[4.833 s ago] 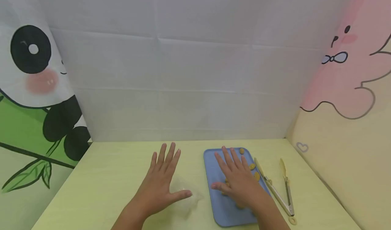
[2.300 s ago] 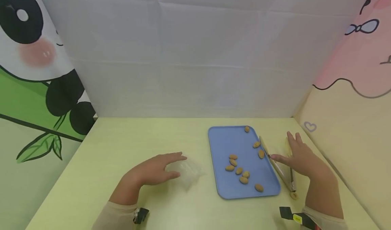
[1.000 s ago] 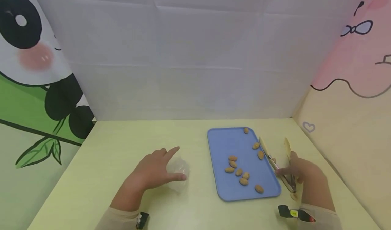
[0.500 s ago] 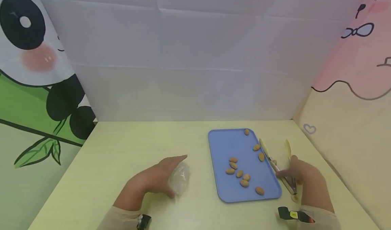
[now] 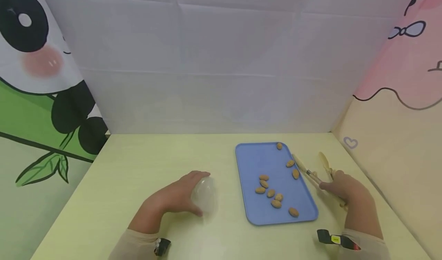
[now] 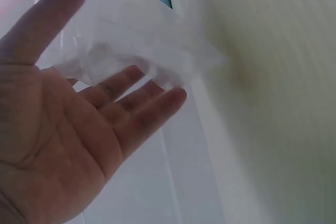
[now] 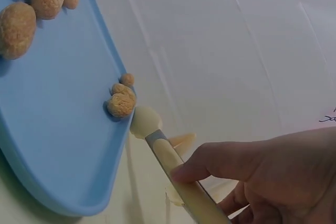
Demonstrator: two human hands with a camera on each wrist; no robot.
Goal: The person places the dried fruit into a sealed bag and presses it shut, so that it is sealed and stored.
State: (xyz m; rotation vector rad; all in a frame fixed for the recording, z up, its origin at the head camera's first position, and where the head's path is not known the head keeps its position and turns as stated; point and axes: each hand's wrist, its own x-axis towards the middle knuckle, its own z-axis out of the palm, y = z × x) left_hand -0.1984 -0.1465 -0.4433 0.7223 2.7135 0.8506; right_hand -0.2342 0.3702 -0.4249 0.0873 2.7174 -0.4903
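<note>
With my right hand (image 5: 347,188) gripping the tongs (image 5: 299,163) at lower right and my left hand (image 5: 177,196) spread wide against the plastic bag (image 5: 204,195) at lower centre, every visible nut (image 5: 276,203) lies on the blue tray (image 5: 251,161), none lifted yet.

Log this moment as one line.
left hand: touches clear plastic bag | right hand: grips tongs | tongs: arms spread | brown nuts: on blue tray

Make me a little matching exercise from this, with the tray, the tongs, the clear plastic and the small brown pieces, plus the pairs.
1. tray
2. tongs
3. clear plastic
4. small brown pieces

A. in the right hand
B. scattered on the tray
C. blue, on the table
D. at the left hand

Pairs: 1-C, 2-A, 3-D, 4-B
</note>
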